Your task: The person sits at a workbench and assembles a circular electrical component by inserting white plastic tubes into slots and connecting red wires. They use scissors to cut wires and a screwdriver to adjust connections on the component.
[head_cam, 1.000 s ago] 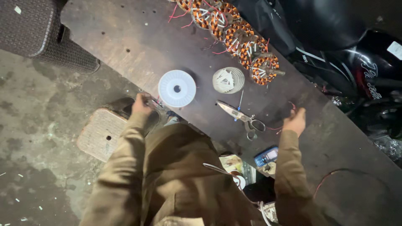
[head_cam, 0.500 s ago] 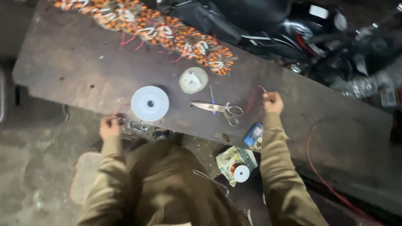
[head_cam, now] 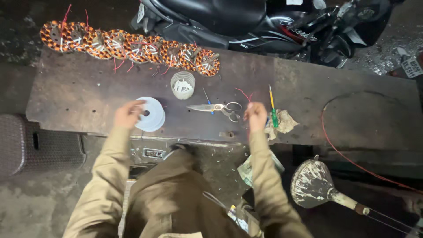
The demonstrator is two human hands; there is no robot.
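The left hand [head_cam: 128, 113] rests on the near edge of a white spool [head_cam: 150, 114], with its fingers bent over the rim. The spool lies flat on the dark surface [head_cam: 83, 94], and part of it is hidden under the hand. I cannot tell if the hand grips it or only touches it.

The right hand [head_cam: 255, 116] is closed, with the fingers pinched together. A thin red wire [head_cam: 243, 93] pokes up just past it. It looks like the hand pinches the wire, but the wire is too thin to be sure.

Between the two hands lie silver scissors [head_cam: 216, 108], closer to the right hand. Just beyond the spool stands a small clear cup [head_cam: 182, 84] with white bits inside; what they are is hard to make out. Just to the right of the right hand lie a green and yellow screwdriver [head_cam: 272, 108] and a crumpled rag [head_cam: 284, 122].

Far past both hands, a row of orange wound coils [head_cam: 128, 45] sits along the far edge of the surface. Behind that is a black scooter [head_cam: 246, 22], cut off at the top.

A long red wire [head_cam: 348, 156] curves well off to the right. Below it, a dirty funnel-shaped thing [head_cam: 311, 183] lies on the floor. The person's lap hides what is under the near edge.
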